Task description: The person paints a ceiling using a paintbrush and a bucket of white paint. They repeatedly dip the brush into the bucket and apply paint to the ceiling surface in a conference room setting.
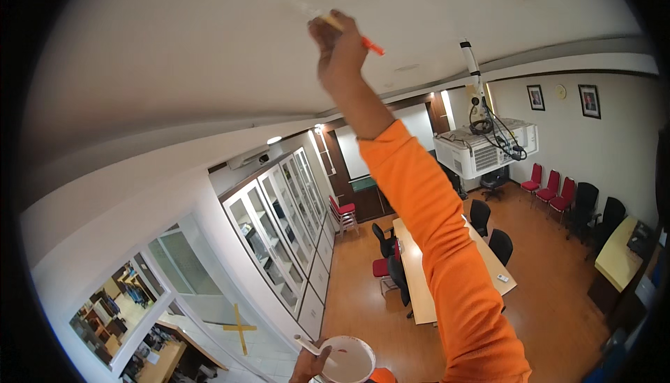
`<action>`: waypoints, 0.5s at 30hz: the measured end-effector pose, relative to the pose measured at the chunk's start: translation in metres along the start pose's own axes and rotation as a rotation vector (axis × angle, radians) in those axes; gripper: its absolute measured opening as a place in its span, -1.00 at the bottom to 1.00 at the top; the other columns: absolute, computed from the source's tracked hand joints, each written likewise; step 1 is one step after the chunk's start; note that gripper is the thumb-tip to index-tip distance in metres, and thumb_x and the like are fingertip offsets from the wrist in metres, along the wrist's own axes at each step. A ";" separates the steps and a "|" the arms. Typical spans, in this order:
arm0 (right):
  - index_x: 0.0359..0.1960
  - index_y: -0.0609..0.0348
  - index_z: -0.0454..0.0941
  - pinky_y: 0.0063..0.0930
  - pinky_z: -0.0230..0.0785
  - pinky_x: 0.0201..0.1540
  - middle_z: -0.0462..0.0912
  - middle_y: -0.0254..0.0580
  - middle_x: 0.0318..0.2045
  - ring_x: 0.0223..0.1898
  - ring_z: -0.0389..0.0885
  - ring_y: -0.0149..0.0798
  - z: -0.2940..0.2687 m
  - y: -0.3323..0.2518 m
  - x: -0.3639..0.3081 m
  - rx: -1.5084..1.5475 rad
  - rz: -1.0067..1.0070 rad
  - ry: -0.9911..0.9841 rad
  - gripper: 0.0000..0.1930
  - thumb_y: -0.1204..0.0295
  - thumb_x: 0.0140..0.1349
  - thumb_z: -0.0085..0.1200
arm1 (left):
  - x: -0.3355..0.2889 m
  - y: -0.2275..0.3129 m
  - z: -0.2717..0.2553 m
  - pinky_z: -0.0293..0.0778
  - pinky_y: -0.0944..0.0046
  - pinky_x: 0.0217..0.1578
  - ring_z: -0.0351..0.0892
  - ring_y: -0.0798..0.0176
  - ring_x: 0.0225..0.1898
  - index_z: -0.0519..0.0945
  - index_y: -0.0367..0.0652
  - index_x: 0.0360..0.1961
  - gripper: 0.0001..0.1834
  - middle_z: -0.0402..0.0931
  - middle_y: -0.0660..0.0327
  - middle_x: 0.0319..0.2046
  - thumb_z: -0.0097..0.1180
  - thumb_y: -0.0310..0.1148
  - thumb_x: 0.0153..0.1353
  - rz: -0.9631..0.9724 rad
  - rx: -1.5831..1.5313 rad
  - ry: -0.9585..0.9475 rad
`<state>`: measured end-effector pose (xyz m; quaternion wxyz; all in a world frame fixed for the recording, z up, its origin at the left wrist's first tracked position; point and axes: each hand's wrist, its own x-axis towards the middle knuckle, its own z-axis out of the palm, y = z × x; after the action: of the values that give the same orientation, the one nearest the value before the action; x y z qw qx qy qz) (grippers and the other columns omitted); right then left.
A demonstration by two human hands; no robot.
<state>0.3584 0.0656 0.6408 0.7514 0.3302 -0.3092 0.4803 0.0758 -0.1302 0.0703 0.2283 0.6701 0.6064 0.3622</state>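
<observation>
Up at the ceiling (181,41), my right hand (342,48) is closed round what looks like a paintbrush (373,46) with an orange handle end. Its working end is blurred against a whitish, wet-looking patch. My right arm, in an orange sleeve, stretches up across the room view. Low in the picture, my left hand (309,366) grips the rim of a white bucket (357,349) with pale contents inside. A white stick-like piece (306,344) pokes out beside my left fingers; I cannot make out whether they hold it too.
A white projector (481,149) hangs from the ceiling on a pole, right of my arm. Below are a long table (412,271) and several black chairs (501,245). Glass-door cabinets (276,222) line the left wall. Red chairs (549,184) stand by the right wall.
</observation>
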 end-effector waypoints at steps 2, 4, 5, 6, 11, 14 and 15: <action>-0.24 0.24 0.50 -0.34 0.60 -0.07 0.63 -0.13 -0.34 -0.30 0.67 -0.17 0.003 -0.046 0.049 -0.001 -0.191 -0.088 -0.84 0.39 0.33 -0.04 | 0.012 -0.024 0.014 0.48 -0.11 -0.14 0.62 -0.28 -0.18 0.60 -0.36 -0.04 -0.62 0.62 -0.25 -0.23 0.07 -0.19 0.42 0.201 0.122 0.139; -0.35 0.26 0.51 -0.39 0.61 -0.09 0.62 -0.14 -0.46 -0.36 0.66 -0.20 -0.005 -0.109 0.088 -0.007 -0.297 -0.108 -0.85 0.44 0.27 -0.05 | 0.011 -0.032 0.013 0.48 -0.12 -0.17 0.61 -0.31 -0.23 0.59 -0.39 -0.03 -0.58 0.61 -0.26 -0.28 0.04 -0.17 0.42 0.286 0.098 0.178; -0.40 0.26 0.51 -0.41 0.62 -0.14 0.60 -0.15 -0.52 -0.40 0.65 -0.22 -0.011 -0.135 0.103 -0.022 -0.299 -0.095 -0.85 0.43 0.24 -0.04 | 0.005 -0.034 0.011 0.48 -0.12 -0.17 0.60 -0.32 -0.22 0.59 -0.40 -0.03 -0.57 0.61 -0.27 -0.27 0.02 -0.15 0.43 0.261 0.055 0.173; -0.39 0.27 0.50 -0.42 0.63 -0.19 0.60 -0.13 -0.50 -0.42 0.65 -0.22 -0.002 -0.153 0.111 0.020 -0.325 -0.018 -0.83 0.40 0.24 -0.03 | 0.006 -0.035 0.005 0.48 -0.12 -0.16 0.59 -0.32 -0.22 0.59 -0.40 -0.02 -0.55 0.61 -0.28 -0.26 0.01 -0.14 0.43 0.248 0.014 0.183; -0.26 0.30 0.54 -0.40 0.68 -0.13 0.66 -0.07 -0.35 -0.32 0.70 -0.19 -0.019 -0.228 0.143 0.240 -0.544 0.054 -0.80 0.40 0.24 -0.03 | -0.020 -0.056 0.005 0.46 -0.15 -0.11 0.57 -0.31 -0.18 0.56 -0.41 0.09 -0.46 0.60 -0.31 -0.19 -0.03 -0.08 0.44 0.177 0.126 0.369; -0.20 0.33 0.54 -0.44 0.68 -0.08 0.67 -0.09 -0.28 -0.23 0.72 -0.18 -0.006 -0.221 0.116 0.447 -0.506 0.160 -0.76 0.37 0.27 -0.03 | -0.029 -0.060 0.007 0.44 -0.16 -0.08 0.56 -0.32 -0.14 0.53 -0.41 0.16 -0.44 0.60 -0.33 -0.18 -0.01 -0.08 0.43 0.181 0.159 0.409; -0.18 0.32 0.54 -0.46 0.67 -0.06 0.67 -0.09 -0.25 -0.19 0.72 -0.18 -0.006 -0.205 0.121 0.405 -0.470 0.112 -0.74 0.35 0.29 -0.03 | -0.031 -0.056 0.008 0.44 -0.16 -0.08 0.56 -0.32 -0.15 0.52 -0.41 0.16 -0.44 0.60 -0.33 -0.18 -0.01 -0.07 0.43 0.193 0.167 0.439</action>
<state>0.5912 0.0673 0.6909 0.7766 0.5086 -0.0804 0.3629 0.0463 -0.1505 0.0171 -0.0008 0.6467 0.6025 0.4676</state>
